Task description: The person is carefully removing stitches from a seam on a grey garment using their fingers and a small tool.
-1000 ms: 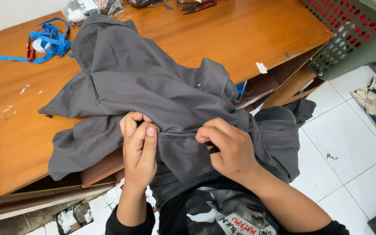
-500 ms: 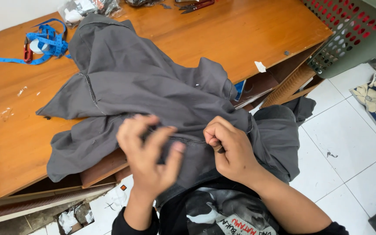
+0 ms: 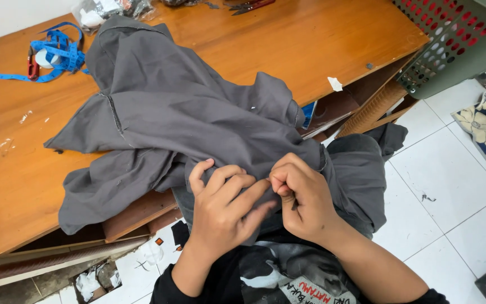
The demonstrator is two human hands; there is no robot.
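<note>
Head view: both hands on a grey cloth (image 3: 187, 118) at the table (image 3: 322, 45) edge.
Left hand (image 3: 223, 205) fingers curl over a fold, right hand (image 3: 302, 197) pinches it tight.

black printed shirt (image 3: 288, 278), 2 bare forearms.
</note>
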